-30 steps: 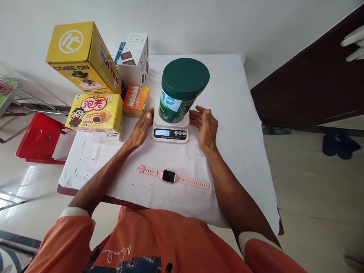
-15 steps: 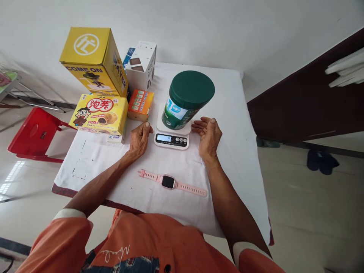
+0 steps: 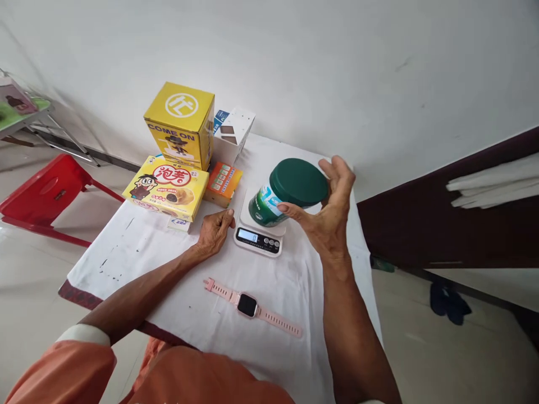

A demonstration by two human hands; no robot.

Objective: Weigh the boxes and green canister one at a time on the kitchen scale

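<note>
- In the head view, our only one, the green tub (image 3: pixel 288 192) stands on the white scale (image 3: pixel 257 246); whether it leans or the lens only makes it look so, we cannot tell.
- We see the right hand (image 3: pixel 330 224) around the tub's right side, thumb well apart from the fingers: thumb in front, near the label (image 3: pixel 268 201), fingers by the far edge of the lid (image 3: pixel 298 179). Whether they press on it, we cannot tell.
- The left hand (image 3: pixel 214 231) is just beside the scale's left edge, fingers curled in together; we see nothing in it.
- The display (image 3: pixel 247 235) faces us and seems to read zero.
- Nearer us, a pink watch (image 3: pixel 247 305) lies unfastened on the white tablecloth (image 3: pixel 286 292); beyond the left hand are an orange box (image 3: pixel 223 182) and a yellow snack box (image 3: pixel 166 188).
- We judge the step in hand to be the right hand's grasp on the tub.
- To us, the next move calls for even contact from thumb and fingers, without jogging the scale.
</note>
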